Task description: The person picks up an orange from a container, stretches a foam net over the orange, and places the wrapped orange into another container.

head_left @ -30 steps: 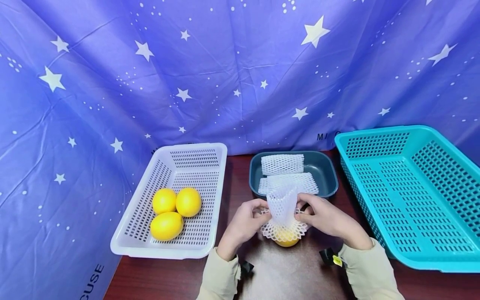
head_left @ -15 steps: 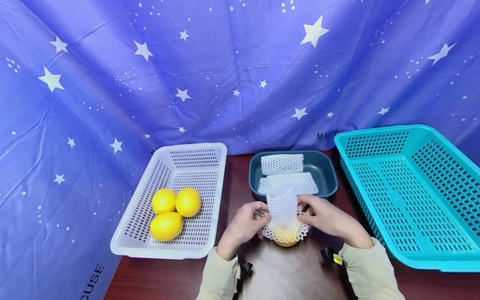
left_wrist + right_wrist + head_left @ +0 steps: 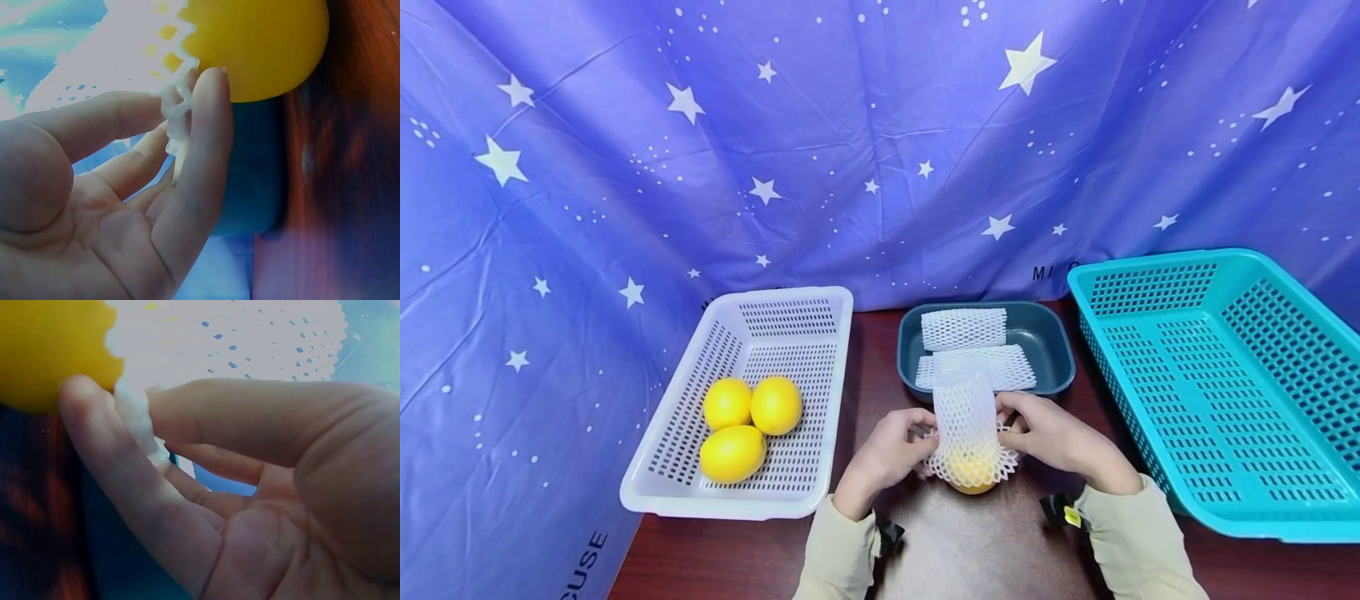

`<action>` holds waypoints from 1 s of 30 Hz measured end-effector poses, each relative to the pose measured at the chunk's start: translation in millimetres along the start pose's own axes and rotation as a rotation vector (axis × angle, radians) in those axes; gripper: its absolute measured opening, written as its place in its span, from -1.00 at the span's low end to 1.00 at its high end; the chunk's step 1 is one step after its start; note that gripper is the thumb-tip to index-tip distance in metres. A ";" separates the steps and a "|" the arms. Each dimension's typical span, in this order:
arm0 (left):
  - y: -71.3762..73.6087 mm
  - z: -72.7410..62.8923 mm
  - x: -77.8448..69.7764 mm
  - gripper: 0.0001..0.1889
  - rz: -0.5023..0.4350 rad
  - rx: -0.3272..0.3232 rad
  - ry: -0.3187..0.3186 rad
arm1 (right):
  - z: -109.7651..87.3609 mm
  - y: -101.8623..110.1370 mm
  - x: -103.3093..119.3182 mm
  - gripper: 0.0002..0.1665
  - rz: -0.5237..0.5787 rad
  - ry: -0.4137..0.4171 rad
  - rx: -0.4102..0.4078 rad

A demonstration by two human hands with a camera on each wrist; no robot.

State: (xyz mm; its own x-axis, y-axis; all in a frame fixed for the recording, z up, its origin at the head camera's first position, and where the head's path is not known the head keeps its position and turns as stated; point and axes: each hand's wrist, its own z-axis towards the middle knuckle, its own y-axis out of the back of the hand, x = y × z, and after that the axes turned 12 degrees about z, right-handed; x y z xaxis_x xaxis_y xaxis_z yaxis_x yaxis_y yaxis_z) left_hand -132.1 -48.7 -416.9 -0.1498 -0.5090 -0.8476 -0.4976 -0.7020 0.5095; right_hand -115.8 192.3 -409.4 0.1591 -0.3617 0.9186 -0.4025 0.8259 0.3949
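Observation:
A white foam fruit net [image 3: 964, 408] stands over a yellow fruit [image 3: 973, 485] on the table, its flared lower rim spread round the fruit's upper part. My left hand [image 3: 891, 446] pinches the rim on the left between thumb and fingers. On the opposite side my right hand [image 3: 1051, 433] pinches the same rim. In the left wrist view the fruit's bare lower part [image 3: 269, 50] shows beside a fingertip. The right wrist view likewise has bare yellow skin [image 3: 50, 350] below the net's edge.
At left, a white basket [image 3: 651, 492] holds three yellow fruits [image 3: 733, 454]. Behind my hands, a dark tray [image 3: 1056, 354] contains white foam nets [image 3: 964, 328]. A large teal basket [image 3: 1195, 417] stands at right. A blue star-patterned cloth [image 3: 880, 150] hangs behind.
The net's rim has come down a little over the fruit, with both hands still pinching it. More of the fruit's top now shows through the mesh.

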 end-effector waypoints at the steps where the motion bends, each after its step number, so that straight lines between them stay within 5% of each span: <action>1: -0.1 -0.1 0.2 -0.80 0.008 -0.001 -0.001 | 0.1 -0.1 -0.2 -0.82 -0.003 0.004 0.000; 16: -2.3 0.0 2.7 -0.78 0.092 -0.003 -0.004 | 1.0 -1.4 -0.2 -0.83 -0.016 -0.003 -0.009; 25: 2.4 -3.2 -1.7 -0.75 0.389 -0.049 -0.063 | 1.7 -2.1 -0.1 -0.84 -0.047 -0.010 -0.016; 30: 5.5 -6.9 -7.0 -0.65 0.328 -0.045 -0.093 | 1.5 -2.6 0.7 -0.84 -0.054 -0.017 -0.021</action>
State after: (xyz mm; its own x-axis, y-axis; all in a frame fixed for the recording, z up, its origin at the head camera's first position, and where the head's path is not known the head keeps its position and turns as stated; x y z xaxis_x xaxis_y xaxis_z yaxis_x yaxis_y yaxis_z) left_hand -127.9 -52.4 -407.1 -0.3737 -0.6655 -0.6461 -0.3717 -0.5307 0.7617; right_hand -116.0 189.2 -409.8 0.1647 -0.4134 0.8955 -0.3745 0.8137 0.4445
